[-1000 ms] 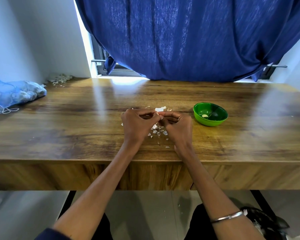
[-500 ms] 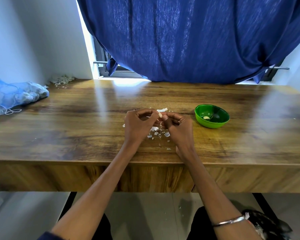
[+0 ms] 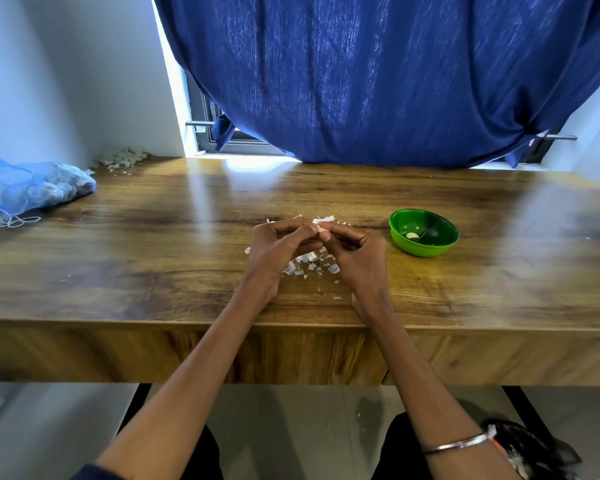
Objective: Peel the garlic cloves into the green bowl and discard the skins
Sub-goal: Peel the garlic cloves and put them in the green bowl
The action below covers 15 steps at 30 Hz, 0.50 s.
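My left hand [image 3: 278,249] and my right hand [image 3: 355,255] meet over the middle of the wooden table [image 3: 153,265], fingertips pinched together on one small garlic clove [image 3: 323,231]. Only a pale sliver of the clove shows between the fingers. Loose white garlic skins [image 3: 312,263] lie scattered on the table under and just beyond both hands. The green bowl [image 3: 423,232] stands to the right of my right hand, apart from it, with a peeled clove [image 3: 412,235] inside.
A blue mesh bag [image 3: 40,188] of garlic lies at the far left against the wall. A heap of dry skins [image 3: 122,158] sits in the back left corner. A dark blue curtain [image 3: 378,81] hangs behind the table. The front edge runs just below my wrists.
The hands stay together on the clove; the fingers have shifted slightly as they work at it. The view has tilted a little. The bowl has not moved.
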Motion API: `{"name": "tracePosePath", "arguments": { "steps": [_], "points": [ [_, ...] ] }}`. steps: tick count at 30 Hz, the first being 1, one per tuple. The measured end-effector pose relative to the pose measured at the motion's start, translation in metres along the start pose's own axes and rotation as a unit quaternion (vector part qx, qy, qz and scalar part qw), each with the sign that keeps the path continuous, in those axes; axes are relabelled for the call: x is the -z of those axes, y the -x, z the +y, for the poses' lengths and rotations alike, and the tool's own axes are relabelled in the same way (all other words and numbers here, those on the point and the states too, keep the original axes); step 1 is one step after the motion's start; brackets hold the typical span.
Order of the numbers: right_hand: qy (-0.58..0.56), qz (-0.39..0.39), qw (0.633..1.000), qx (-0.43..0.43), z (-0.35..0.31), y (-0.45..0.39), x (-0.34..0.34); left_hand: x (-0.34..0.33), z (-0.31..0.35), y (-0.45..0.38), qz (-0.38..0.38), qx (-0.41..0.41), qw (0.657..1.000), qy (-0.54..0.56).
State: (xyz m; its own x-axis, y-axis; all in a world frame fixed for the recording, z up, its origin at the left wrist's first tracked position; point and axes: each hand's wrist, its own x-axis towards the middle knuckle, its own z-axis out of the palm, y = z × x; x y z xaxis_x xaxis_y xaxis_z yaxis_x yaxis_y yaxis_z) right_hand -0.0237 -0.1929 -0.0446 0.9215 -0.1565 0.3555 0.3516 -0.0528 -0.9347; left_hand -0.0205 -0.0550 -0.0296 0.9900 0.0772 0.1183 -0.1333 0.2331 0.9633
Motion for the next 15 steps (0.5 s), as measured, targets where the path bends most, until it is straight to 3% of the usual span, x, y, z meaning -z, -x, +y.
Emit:
{"name": "tracePosePath", "arguments": {
  "steps": [15],
  "points": [
    [0.09,-0.012,0.994,0.057,0.0004,0.0,0.0,0.0047,-0.0026,-0.0031,0.011,-0.003,0.998,-0.06]
  ]
}}
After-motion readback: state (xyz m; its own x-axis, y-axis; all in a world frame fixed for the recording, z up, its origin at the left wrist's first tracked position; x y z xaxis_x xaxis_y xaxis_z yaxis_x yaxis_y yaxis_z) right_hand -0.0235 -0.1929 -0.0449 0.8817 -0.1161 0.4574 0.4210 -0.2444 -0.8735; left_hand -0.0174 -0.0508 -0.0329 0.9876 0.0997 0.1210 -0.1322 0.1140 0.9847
